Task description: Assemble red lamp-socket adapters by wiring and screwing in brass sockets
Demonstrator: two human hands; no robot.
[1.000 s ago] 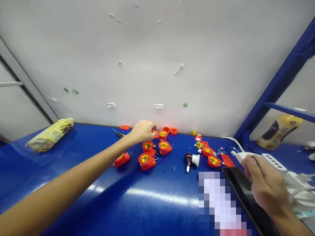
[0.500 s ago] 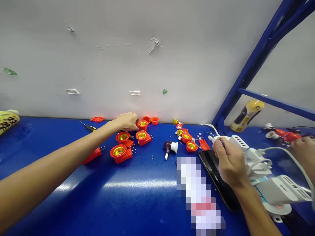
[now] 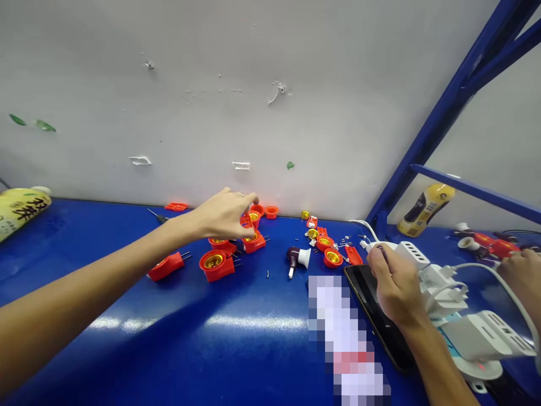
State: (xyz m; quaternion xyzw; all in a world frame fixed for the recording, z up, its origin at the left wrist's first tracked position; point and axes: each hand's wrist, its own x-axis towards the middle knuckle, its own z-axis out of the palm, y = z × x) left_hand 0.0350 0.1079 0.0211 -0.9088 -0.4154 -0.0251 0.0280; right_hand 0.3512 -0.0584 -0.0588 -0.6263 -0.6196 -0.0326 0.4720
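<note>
My left hand (image 3: 230,214) reaches over a group of red lamp sockets with gold screw shells, its thumb and fingers apart. Its fingertips are around a red socket (image 3: 254,217) at the back, and I see no firm hold. Nearer me stand a red socket (image 3: 216,265) with plug pins and another red socket (image 3: 166,266) partly behind my forearm. Above the black phone (image 3: 380,316), my right hand (image 3: 393,282) is closed around a dark, rounded thing (image 3: 382,252); most of it is hidden in the fist.
A dark lamp holder (image 3: 293,259) with a white cone lies mid-table, left of opened red socket parts (image 3: 333,258). White chargers (image 3: 443,287) and cables crowd the right. A screwdriver (image 3: 159,219) and bottle (image 3: 23,211) lie left. Another person's hand (image 3: 524,273) is beyond the blue frame (image 3: 422,135).
My left hand has opened its fingers and shifted slightly right over the back sockets. The right hand stays closed in nearly the same place. The view has turned a little left.
</note>
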